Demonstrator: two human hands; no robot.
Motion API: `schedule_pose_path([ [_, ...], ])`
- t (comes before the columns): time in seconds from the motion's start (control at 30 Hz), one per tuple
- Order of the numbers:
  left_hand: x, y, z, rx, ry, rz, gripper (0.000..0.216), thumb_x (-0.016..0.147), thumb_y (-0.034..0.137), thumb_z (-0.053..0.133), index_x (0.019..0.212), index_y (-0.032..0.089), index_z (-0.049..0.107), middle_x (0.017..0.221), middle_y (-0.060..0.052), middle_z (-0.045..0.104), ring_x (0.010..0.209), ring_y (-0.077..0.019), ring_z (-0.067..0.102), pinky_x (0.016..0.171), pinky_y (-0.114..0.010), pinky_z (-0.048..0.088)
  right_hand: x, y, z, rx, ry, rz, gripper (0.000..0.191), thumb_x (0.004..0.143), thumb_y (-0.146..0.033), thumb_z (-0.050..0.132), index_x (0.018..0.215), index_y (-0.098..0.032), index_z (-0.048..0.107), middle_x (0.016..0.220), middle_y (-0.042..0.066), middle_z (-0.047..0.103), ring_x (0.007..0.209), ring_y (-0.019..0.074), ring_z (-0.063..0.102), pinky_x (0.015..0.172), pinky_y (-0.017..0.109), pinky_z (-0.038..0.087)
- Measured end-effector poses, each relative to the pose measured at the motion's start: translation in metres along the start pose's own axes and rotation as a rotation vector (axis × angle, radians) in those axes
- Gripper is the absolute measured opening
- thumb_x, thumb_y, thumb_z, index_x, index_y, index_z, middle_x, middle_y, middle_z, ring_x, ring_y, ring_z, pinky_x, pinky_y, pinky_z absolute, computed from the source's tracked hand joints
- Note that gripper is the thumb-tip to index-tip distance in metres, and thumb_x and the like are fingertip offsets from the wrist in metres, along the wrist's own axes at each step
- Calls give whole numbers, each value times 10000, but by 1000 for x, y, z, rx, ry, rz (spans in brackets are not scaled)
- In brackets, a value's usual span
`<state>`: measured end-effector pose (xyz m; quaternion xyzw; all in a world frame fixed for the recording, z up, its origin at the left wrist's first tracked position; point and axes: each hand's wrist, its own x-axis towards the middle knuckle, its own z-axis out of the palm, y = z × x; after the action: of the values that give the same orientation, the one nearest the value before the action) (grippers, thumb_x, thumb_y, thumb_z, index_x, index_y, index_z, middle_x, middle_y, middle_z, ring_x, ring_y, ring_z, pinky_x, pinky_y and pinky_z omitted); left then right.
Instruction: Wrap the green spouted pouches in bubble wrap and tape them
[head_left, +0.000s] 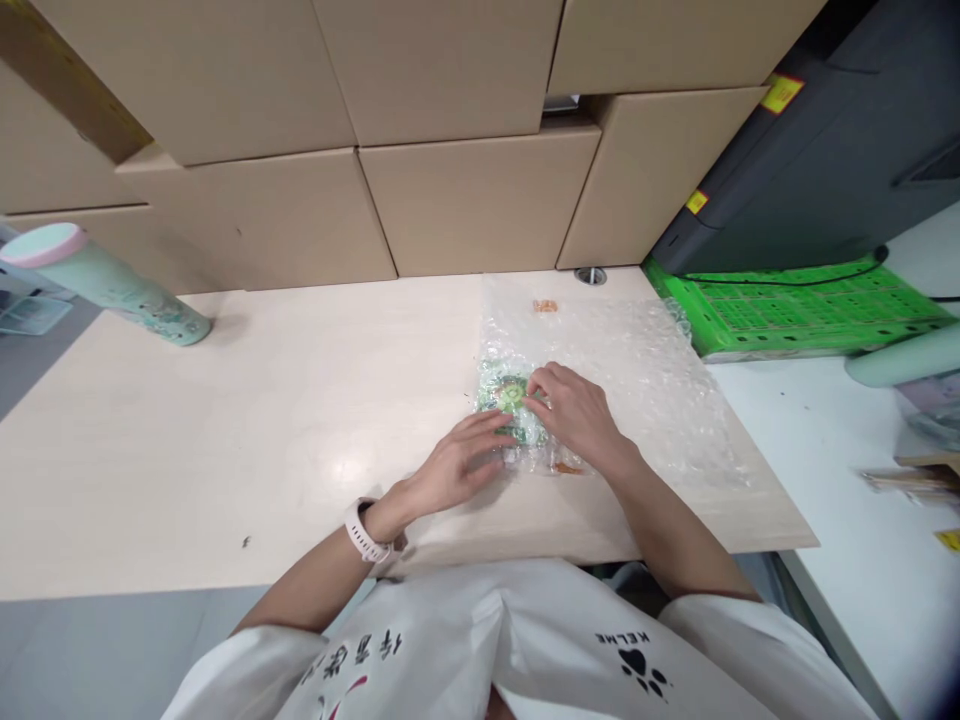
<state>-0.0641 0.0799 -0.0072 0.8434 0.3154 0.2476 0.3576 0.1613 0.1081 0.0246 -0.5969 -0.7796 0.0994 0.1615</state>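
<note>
A sheet of clear bubble wrap (645,390) lies spread on the pale wooden table. At its left end sits a small green printed item (512,395), partly covered by clear film and by my fingers, so its kind does not show. My left hand (459,465) rests with fingers stretched out at the near left edge of the green item. From the right, my right hand (576,405) reaches over the wrap with fingers curled and thumb and forefinger pinched on the film beside the green item.
Stacked cardboard boxes (480,200) line the table's far edge. A mint-green tumbler (127,285) stands at the left. To the right are a green plastic crate (795,305), a dark grey machine (840,150) and a white side table (847,460). A round metal cable hole (590,276) lies at the back.
</note>
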Motion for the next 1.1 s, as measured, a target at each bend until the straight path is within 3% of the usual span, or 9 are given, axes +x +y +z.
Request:
schedule_pose_path([
  [0.07,0,-4,-2,-112,237,-158,322,931,244,571,1245,241,639,1420,-106,581,1318,-257,533,1097,-498,439,-1,3,-1,82,-120,-34,132,920,-134,474,838,-208,546,869,20,618,778,163,561,643,271,327],
  [0.13,1,-8,-4,-256,390,-364,343,892,252,613,1232,207,629,1238,-116,674,1068,-222,660,932,-411,537,0,7,0,134,-192,-60,165,931,-117,430,838,-205,534,867,26,615,788,169,566,676,279,357],
  [0.23,3,-10,-5,-639,376,-610,500,804,293,712,1268,173,568,889,-31,686,697,-128,636,668,-269,528,2,12,4,187,-212,-88,152,936,-129,421,889,-203,545,922,42,621,858,188,584,749,303,403],
  [0.33,7,-7,-6,-971,331,-704,589,727,337,787,1246,168,565,758,20,630,616,-99,582,570,-206,454,1,11,8,267,-221,-90,142,940,-177,454,1013,-201,573,1033,64,624,921,201,614,830,340,452],
  [0.43,8,-3,-9,-1035,428,-566,551,732,376,792,1212,186,600,917,-23,672,752,-125,616,660,-222,483,-1,1,11,429,-245,-133,269,945,-226,488,1205,-199,550,1197,103,603,1009,211,640,913,369,480],
  [0.53,6,-1,-13,-875,456,-333,549,816,400,735,1312,222,584,985,-33,644,857,-143,597,768,-253,492,-2,-11,14,617,-274,-224,364,948,-226,496,1311,-214,510,1307,115,582,1111,220,622,932,359,484],
  [0.67,0,4,-10,-450,312,-142,631,904,367,660,1487,303,425,1011,-38,597,887,-157,564,769,-279,483,-1,-21,19,770,-295,-304,215,930,-235,543,1128,-208,621,1116,67,656,994,205,633,848,315,483],
  [0.87,0,4,11,231,252,79,760,864,425,709,1525,324,349,1191,-104,573,1084,-257,518,928,-427,442,3,-13,21,764,-266,-178,91,813,-258,670,802,-168,676,896,29,645,819,184,616,717,263,448],
  [1.1,9,-15,27,407,300,148,484,937,287,619,1406,286,498,1120,-83,610,1028,-235,532,821,-365,411,7,2,12,534,-273,-177,128,842,-207,581,766,-166,675,968,66,654,850,199,610,716,274,420],
])
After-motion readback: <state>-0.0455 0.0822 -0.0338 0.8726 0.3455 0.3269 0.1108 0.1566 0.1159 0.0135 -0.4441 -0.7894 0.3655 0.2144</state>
